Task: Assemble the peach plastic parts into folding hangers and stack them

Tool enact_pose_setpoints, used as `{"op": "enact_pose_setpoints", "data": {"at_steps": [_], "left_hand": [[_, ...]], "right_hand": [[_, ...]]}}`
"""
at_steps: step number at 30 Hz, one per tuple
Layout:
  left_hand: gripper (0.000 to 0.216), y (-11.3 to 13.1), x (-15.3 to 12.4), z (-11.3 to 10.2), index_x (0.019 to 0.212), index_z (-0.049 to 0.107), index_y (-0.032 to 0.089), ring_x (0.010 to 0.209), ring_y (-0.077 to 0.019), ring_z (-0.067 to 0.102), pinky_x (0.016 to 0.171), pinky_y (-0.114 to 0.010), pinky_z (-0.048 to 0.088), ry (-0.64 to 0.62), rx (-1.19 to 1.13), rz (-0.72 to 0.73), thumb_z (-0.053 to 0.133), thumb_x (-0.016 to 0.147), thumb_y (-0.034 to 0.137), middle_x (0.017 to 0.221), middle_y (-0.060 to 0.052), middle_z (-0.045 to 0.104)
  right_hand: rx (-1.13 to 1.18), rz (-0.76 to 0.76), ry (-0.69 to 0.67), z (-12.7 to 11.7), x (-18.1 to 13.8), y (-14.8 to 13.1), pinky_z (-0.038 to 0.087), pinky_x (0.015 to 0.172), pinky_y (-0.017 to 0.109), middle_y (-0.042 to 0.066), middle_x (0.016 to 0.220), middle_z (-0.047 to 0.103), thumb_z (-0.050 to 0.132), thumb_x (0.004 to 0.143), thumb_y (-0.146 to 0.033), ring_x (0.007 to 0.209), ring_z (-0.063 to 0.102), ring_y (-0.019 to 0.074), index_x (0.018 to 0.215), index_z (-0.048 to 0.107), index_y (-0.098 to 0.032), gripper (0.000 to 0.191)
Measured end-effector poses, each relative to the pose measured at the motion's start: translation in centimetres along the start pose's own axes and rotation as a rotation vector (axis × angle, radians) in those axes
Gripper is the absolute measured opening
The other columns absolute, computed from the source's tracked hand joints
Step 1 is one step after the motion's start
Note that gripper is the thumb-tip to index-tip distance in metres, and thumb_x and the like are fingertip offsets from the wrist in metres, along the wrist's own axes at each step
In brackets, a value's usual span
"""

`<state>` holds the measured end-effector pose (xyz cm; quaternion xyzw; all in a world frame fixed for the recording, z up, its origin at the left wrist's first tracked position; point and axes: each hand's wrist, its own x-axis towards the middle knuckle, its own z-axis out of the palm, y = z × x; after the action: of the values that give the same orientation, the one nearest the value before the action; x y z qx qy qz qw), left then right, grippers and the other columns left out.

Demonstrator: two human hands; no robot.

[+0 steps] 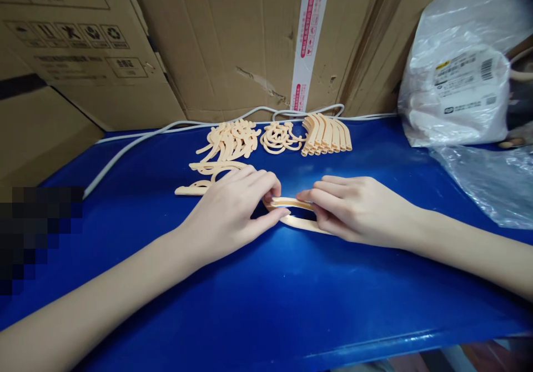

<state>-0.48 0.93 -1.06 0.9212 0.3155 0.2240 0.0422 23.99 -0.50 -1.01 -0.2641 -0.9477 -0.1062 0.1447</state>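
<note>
Cream strip: nearer than ring pile, roughly straight in front of it, on or just above blue table, cannot tell which. Curved, groove along upper side, gap between two long sides; cannot tell if one piece or two. Left hand: front-left of ring pile, thumb and forefinger pinching left end of cream strip, other fingers pressed together, tips hidden. Right hand: front-right of ring pile, bent around right part of cream strip, forefinger tip laid on upper side, other fingers close together, thumb partly hidden.

Loose parts: front-left of ring pile, flat, partly covered by left hand. Tangled heap of curved parts: just left of ring pile. Neat stack of curved bars: just right of ring pile, ends toward front. White cable: behind ring pile, also running out left. Cardboard box with printed tape: farther behind ring pile. Plastic bag, label inside: well right of ring pile. Clear plastic sheet: front-right of ring pile, far off.
</note>
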Motion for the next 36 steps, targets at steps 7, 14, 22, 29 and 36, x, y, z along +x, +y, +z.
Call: {"op": "enact_pose_setpoints", "data": {"at_steps": [7, 14, 22, 29, 36], "left_hand": [[0.028, -0.3, 0.1, -0.2, 0.119, 0.058, 0.016, 0.105, -0.0231, 0.057, 0.091, -0.039, 0.042, -0.095, -0.029, 0.021, 0.057, 0.093, 0.028, 0.111, -0.006, 0.064], [0.029, -0.9, 0.2, -0.7, 0.118, 0.064, 0.017, 0.105, -0.0244, 0.059, 0.093, -0.042, 0.042, -0.152, 0.016, 0.041, 0.056, 0.094, 0.030, 0.107, -0.006, 0.068], [0.020, -1.5, 0.6, -0.2, 0.100, 0.060, 0.019, 0.099, -0.0232, 0.060, 0.090, -0.040, 0.042, -0.137, 0.078, 0.037, 0.045, 0.102, 0.031, 0.103, -0.006, 0.067], [0.015, -1.0, 0.3, -0.1, 0.096, 0.060, 0.018, 0.093, -0.0225, 0.061, 0.083, -0.038, 0.044, -0.078, 0.089, 0.003, 0.047, 0.100, 0.025, 0.096, -0.005, 0.067], [0.028, -1.2, 0.3, -0.1, 0.114, 0.067, 0.018, 0.100, -0.0219, 0.061, 0.090, -0.039, 0.045, -0.094, 0.057, 0.069, 0.044, 0.098, 0.014, 0.104, -0.006, 0.069]], "right_hand": [[0.083, 0.160, -0.041, -0.3, -0.8, 0.5, 0.048, 0.064, 0.030, 0.007, 0.082, 0.068, 0.042, 0.095, -0.016, 0.073, 0.067, 0.0200, 0.112, 0.067, -0.008, 0.031], [0.160, 0.277, -0.059, -0.5, -1.5, 1.8, 0.049, 0.063, 0.028, 0.009, 0.088, 0.072, 0.048, 0.095, -0.020, 0.070, 0.067, 0.0178, 0.113, 0.066, -0.011, 0.028], [0.233, 0.258, 0.113, -1.4, -1.7, 1.6, 0.048, 0.063, 0.028, 0.006, 0.087, 0.071, 0.046, 0.095, -0.018, 0.073, 0.066, 0.0173, 0.112, 0.065, -0.020, 0.026], [-0.087, -0.047, 0.180, -1.3, -1.4, 0.3, 0.042, 0.057, 0.029, 0.003, 0.072, 0.064, 0.048, 0.097, -0.018, 0.061, 0.053, 0.0151, 0.103, 0.067, -0.015, 0.021], [-0.210, -0.043, 0.117, 0.0, -0.8, -0.1, 0.039, 0.061, 0.030, 0.003, 0.072, 0.063, 0.046, 0.100, -0.023, 0.063, 0.051, 0.0158, 0.085, 0.066, -0.016, 0.026]]}}
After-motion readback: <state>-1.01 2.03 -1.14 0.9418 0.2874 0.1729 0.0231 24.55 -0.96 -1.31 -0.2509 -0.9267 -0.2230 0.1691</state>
